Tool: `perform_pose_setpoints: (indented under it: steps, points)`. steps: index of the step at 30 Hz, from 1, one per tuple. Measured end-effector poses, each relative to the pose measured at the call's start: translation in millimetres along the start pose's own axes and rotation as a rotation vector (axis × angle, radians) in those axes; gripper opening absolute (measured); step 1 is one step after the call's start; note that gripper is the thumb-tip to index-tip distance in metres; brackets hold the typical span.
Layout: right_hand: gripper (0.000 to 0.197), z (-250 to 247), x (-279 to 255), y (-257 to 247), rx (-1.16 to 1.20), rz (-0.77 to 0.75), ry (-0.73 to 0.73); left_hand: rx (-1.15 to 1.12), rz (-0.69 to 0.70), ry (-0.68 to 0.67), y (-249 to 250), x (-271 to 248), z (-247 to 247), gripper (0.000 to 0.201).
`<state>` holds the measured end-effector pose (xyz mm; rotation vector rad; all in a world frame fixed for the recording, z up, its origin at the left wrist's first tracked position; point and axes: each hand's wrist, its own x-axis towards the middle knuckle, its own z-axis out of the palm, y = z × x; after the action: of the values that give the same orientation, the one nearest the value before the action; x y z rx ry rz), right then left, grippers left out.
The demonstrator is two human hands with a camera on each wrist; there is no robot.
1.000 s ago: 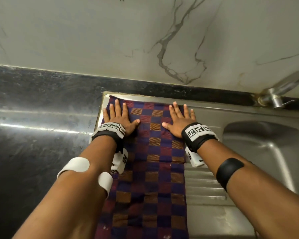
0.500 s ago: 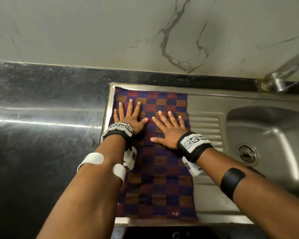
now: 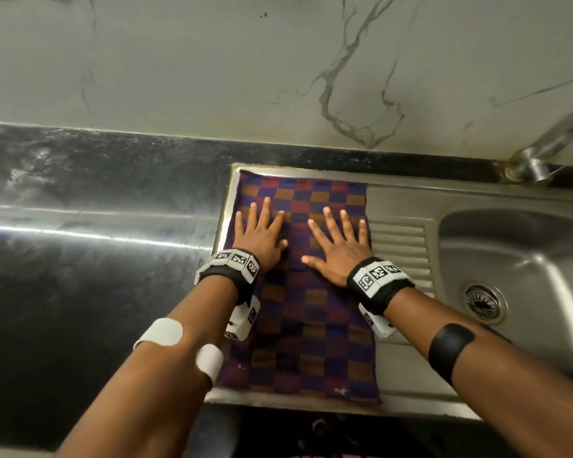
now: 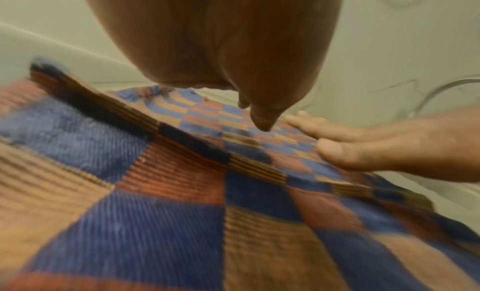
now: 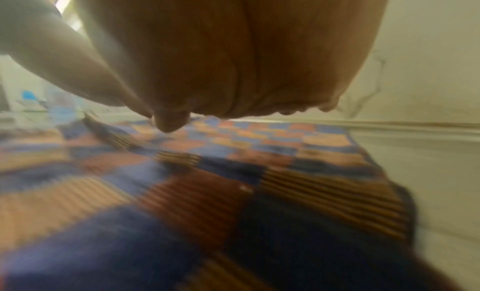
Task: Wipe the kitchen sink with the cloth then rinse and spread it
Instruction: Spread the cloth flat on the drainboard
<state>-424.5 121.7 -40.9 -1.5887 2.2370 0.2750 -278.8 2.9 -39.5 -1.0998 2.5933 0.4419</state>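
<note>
A checked cloth (image 3: 298,319) in blue, maroon and orange lies spread flat on the left drainboard of the steel sink (image 3: 404,246). My left hand (image 3: 260,233) presses palm down on the cloth's left half, fingers straight and spread. Beside it, my right hand (image 3: 339,241) lies flat on the right half, fingers splayed. In the left wrist view the cloth (image 4: 182,203) shows a raised fold running across it, with my right hand's fingers (image 4: 363,151) flat on the fabric. The right wrist view shows the cloth (image 5: 207,182) under my palm.
The sink bowl (image 3: 516,269) with its drain (image 3: 485,302) lies to the right. A metal tap (image 3: 543,150) stands at the back right. Dark polished countertop (image 3: 96,259) stretches to the left. A marbled wall (image 3: 278,77) rises behind the sink.
Both hands have slid toward me along the cloth from its far edge to about its middle, still pressed flat. The camera view has pulled back, showing the whole cloth.
</note>
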Motion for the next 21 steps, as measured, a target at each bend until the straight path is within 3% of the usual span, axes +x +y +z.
perform_pose_setpoints:
  steps: [5, 11, 15, 18, 21]
  points:
    - [0.081, 18.3, -24.4, -44.9, 0.019, -0.153, -0.111, -0.034, -0.08, -0.056, 7.4, -34.2, 32.0, 0.065]
    - [0.078, 40.4, -32.4, -25.1, -0.016, -0.135, -0.079, -0.117, -0.134, 0.011, 1.1, -51.2, 58.1, 0.068]
    - [0.081, 45.3, -44.8, 0.0, -0.001, -0.048, -0.071, -0.07, -0.189, 0.088, -6.8, -55.1, 56.9, 0.091]
    - [0.084, 40.7, -47.6, 11.4, -0.007, -0.018, -0.123, -0.063, -0.201, 0.049, -9.9, -54.9, 51.7, 0.103]
    - [0.088, 26.4, -50.3, 7.3, -0.039, 0.012, -0.196, -0.068, -0.171, -0.026, -10.4, -55.1, 41.0, 0.103]
